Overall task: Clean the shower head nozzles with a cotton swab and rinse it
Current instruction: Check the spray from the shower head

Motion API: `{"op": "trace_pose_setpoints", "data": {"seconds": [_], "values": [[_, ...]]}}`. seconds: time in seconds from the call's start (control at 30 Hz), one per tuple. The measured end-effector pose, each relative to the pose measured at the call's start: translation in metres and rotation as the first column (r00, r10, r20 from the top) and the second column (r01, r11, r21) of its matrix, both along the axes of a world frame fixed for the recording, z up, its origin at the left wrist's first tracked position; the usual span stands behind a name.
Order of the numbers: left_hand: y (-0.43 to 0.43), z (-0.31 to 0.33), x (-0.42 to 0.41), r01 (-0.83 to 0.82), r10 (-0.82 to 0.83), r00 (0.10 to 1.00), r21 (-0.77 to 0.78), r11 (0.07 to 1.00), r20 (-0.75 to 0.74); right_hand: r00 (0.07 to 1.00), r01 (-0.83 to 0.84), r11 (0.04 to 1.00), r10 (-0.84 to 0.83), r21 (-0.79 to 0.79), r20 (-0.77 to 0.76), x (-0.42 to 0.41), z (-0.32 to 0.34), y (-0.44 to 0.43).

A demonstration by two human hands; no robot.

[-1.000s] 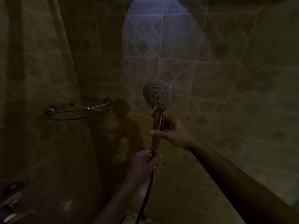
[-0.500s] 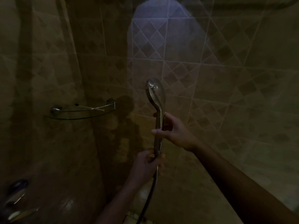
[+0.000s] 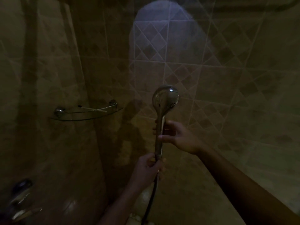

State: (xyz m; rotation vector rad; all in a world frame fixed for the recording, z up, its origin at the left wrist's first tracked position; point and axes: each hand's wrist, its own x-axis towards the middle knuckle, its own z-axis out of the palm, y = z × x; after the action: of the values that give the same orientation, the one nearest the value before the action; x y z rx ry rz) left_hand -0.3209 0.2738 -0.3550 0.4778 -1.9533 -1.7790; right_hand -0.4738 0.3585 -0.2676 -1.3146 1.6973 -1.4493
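Observation:
A chrome hand-held shower head (image 3: 165, 98) stands upright in the middle of the dim shower. Its smooth back faces me, so the nozzles are hidden. My left hand (image 3: 147, 168) is closed around the bottom of the handle, where the hose (image 3: 151, 200) joins. Higher up, my right hand (image 3: 178, 137) pinches the middle of the handle between fingers and thumb. A thin pale stick (image 3: 163, 118), probably the cotton swab, lies along the handle under those fingers.
A glass corner shelf (image 3: 84, 118) on chrome brackets is fixed to the tiled wall at the left, with a pale stick (image 3: 94, 109) lying on it. Chrome tap fittings (image 3: 21, 187) show at the bottom left. A patch of light falls on the wall above.
The shower head has turned about its handle: its nozzle face pointed at me, then went edge-on, and now its back faces me. Both hands have stayed on the handle.

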Motion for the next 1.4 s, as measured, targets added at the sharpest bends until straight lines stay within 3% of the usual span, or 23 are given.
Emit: {"op": "trace_pose_setpoints", "data": {"seconds": [0.07,0.17,0.27,0.33,0.47,0.6,0.67,0.77,0.87,1.03,1.1,1.27,1.4], "values": [[0.0,-0.001,0.0,-0.007,0.007,1.0,-0.015,1.0,0.001,1.0,0.005,1.0,-0.005,0.003,-0.004,-0.001,0.0,0.0],[0.002,0.0,0.0,-0.009,0.009,1.0,-0.022,1.0,0.008,0.975,0.106,0.994,-0.107,-0.017,-0.193,0.007,0.008,0.001],[0.003,0.0,0.0,0.01,-0.01,1.0,-0.029,1.0,0.007,0.955,0.126,0.99,-0.137,-0.058,-0.261,0.013,0.01,0.004],[0.002,-0.001,0.0,-0.006,0.006,1.0,-0.022,1.0,0.004,0.967,0.085,0.995,-0.093,-0.043,-0.238,0.012,0.011,0.005],[0.0,-0.002,0.001,-0.035,0.035,0.999,-0.036,0.999,-0.004,1.0,-0.018,1.0,0.018,-0.012,-0.014,0.012,0.013,0.011],[0.003,-0.004,0.0,-0.058,0.059,0.998,-0.03,0.998,0.013,0.974,0.147,0.988,-0.153,-0.049,-0.168,0.015,0.008,0.004],[0.003,-0.005,-0.001,-0.065,0.065,0.997,-0.006,0.998,0.029,0.966,0.139,0.988,-0.15,-0.068,-0.209,0.017,0.007,0.0],[0.001,-0.006,-0.001,-0.079,0.078,0.996,0.033,0.996,0.041,0.994,0.027,0.997,-0.034,-0.066,-0.109,0.016,0.008,0.001],[-0.004,-0.009,0.0,-0.085,0.085,0.996,-0.017,0.996,0.032,1.0,0.018,0.999,-0.018,-0.039,-0.01,0.013,0.007,0.001],[-0.005,-0.008,0.001,-0.06,0.061,0.998,-0.026,0.998,0.02,0.971,0.102,0.993,-0.114,-0.066,-0.211,0.018,0.007,-0.004],[-0.004,-0.006,0.001,-0.061,0.062,0.997,-0.041,0.997,0.036,0.974,0.082,0.995,-0.091,-0.053,-0.206,0.018,0.009,-0.004],[-0.01,-0.01,0.001,-0.054,0.055,0.997,-0.016,0.998,0.053,1.0,-0.022,1.0,0.021,-0.015,-0.019,0.017,0.011,-0.002],[-0.01,-0.008,0.005,0.011,-0.011,1.0,0.015,1.0,-0.008,0.974,0.123,0.991,-0.13,-0.052,-0.186,0.026,0.01,-0.011]]}}
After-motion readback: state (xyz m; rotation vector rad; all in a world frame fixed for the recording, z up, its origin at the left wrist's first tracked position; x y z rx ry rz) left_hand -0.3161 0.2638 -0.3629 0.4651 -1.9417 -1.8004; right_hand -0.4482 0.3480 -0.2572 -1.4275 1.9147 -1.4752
